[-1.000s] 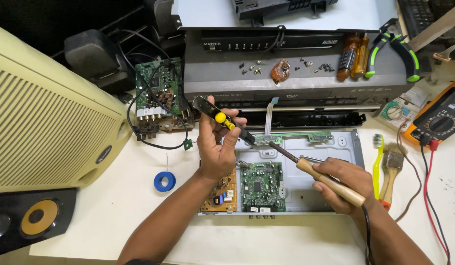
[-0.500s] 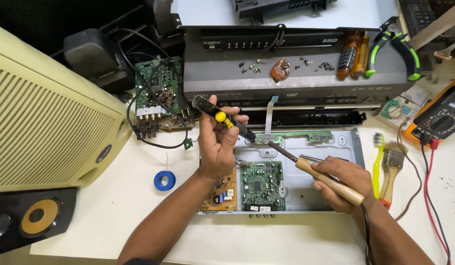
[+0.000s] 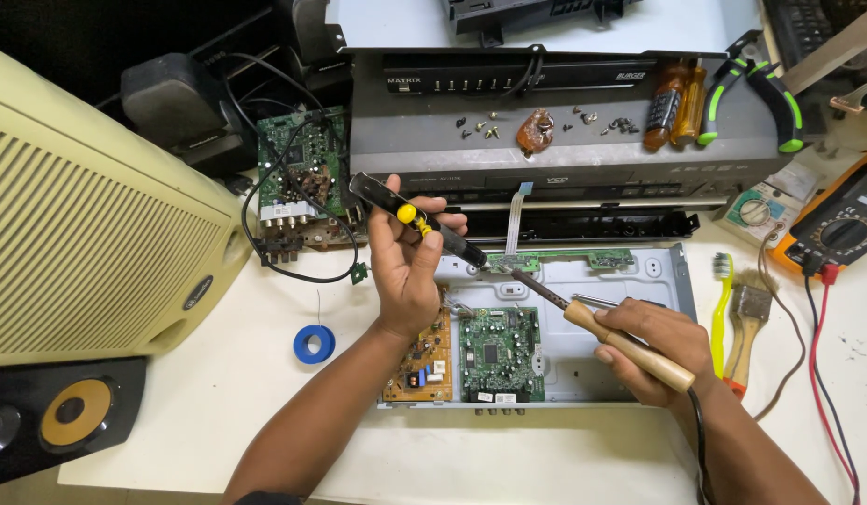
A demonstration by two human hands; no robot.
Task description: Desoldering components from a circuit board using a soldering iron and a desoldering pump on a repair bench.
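My left hand (image 3: 407,266) grips a black desoldering pump (image 3: 433,224) with a yellow button, its tip pointing down at the narrow green strip board (image 3: 583,258) at the back of an open metal chassis (image 3: 639,281). My right hand (image 3: 659,346) holds a soldering iron (image 3: 592,323) by its wooden handle, tip angled up-left and meeting the pump's tip at the same spot. A green circuit board (image 3: 497,342) and a brown power board (image 3: 424,360) sit in the chassis below the hands.
A cream speaker cabinet (image 3: 87,215) fills the left. A blue tape roll (image 3: 314,343) lies on the white table. Behind stand a grey player case (image 3: 564,140) with loose screws, screwdrivers (image 3: 674,105) and green-handled pliers (image 3: 760,93). A multimeter (image 3: 840,229), brush (image 3: 746,323) and yellow toothbrush (image 3: 721,309) lie right.
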